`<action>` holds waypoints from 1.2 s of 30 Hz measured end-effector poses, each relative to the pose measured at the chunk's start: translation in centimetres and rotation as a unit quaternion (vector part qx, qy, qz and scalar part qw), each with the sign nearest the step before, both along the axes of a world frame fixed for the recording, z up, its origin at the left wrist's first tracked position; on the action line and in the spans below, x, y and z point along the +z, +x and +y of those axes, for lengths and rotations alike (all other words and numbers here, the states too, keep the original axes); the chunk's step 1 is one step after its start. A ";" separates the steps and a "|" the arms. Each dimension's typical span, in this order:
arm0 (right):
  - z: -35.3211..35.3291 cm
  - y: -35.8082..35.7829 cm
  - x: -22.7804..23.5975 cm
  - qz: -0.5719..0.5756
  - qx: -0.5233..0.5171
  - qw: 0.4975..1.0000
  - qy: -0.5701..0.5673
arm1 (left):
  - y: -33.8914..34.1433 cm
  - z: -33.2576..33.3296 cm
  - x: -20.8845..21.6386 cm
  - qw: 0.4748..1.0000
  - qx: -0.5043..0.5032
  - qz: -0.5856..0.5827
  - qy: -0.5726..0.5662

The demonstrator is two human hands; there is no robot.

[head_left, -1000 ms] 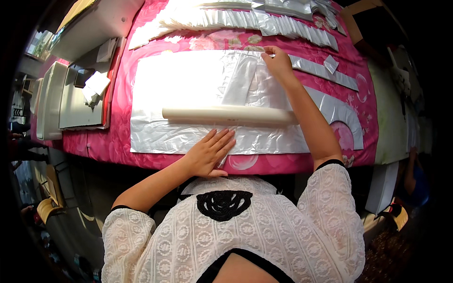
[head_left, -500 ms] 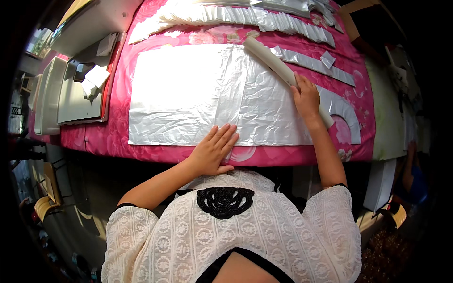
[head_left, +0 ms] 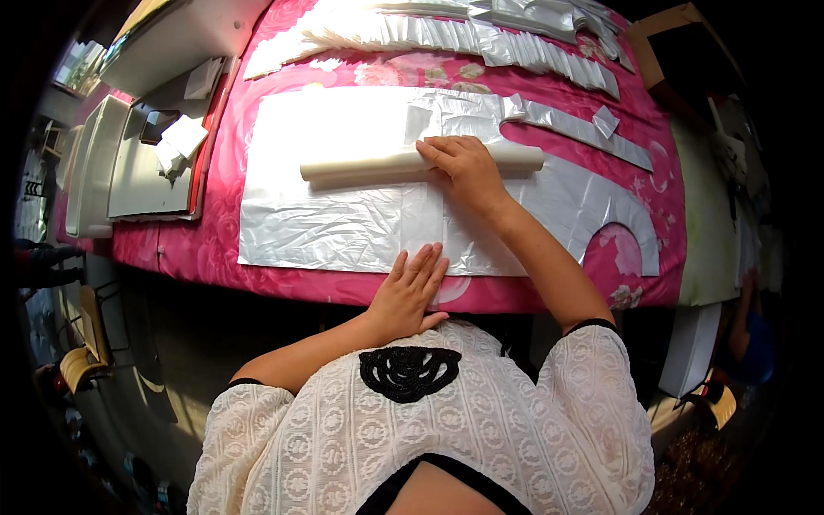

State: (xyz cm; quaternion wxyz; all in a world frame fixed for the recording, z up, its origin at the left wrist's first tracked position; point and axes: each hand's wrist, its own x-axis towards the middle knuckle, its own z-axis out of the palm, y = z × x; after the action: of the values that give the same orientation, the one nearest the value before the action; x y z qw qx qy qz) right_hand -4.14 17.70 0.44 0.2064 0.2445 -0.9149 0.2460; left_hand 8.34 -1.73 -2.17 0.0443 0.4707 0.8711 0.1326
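Note:
White plastic carrier bags (head_left: 318,223) lie flattened on the pink flowered cloth (head_left: 219,163) in front of me, with two long handle strips reaching right around a rounded cut-out. Across their upper part rests a pale, smooth tube (head_left: 360,165), nearly level from left to right. My right hand (head_left: 463,172) is closed over the tube right of its middle. With fingers stretched out, my left hand (head_left: 409,287) lies flat on the bags' near edge and holds nothing. Whether one bag or a thin stack lies here, I cannot tell.
At the far side, a long fanned row of folded white bags (head_left: 429,36) stretches across the cloth. A small white folded piece (head_left: 605,122) lies by the upper handle strip. On the left are a white plastic tray (head_left: 90,172) and a red-edged board (head_left: 154,184); a cardboard box (head_left: 678,51) stands far right.
My right hand has moved left with the tube, which turned from a slant to nearly level across the bags. The right handle part is now uncovered. My left hand has stayed nearly in place.

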 end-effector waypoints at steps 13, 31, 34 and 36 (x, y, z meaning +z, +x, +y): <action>0.4 6.0 0.4 -0.140 0.174 0.975 0.008 | -1.9 -4.3 -0.7 0.982 -0.106 0.007 0.154; -0.8 7.1 -1.0 -0.147 0.082 0.982 -0.089 | -5.0 -3.3 3.0 0.892 0.026 -0.221 0.393; -1.1 7.0 -1.2 -0.142 0.056 0.982 -0.111 | -7.9 -3.8 4.4 0.932 -0.028 -0.185 0.311; -1.1 7.0 -1.2 -0.143 0.049 0.982 -0.117 | -9.0 -3.7 4.5 0.960 -0.047 -0.131 0.244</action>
State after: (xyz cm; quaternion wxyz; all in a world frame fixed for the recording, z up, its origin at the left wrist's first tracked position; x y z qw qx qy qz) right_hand 2.84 16.59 -0.75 0.0888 0.2253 -0.8869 0.3933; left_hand -0.70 -5.45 2.34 0.0476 0.4860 0.7759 0.3993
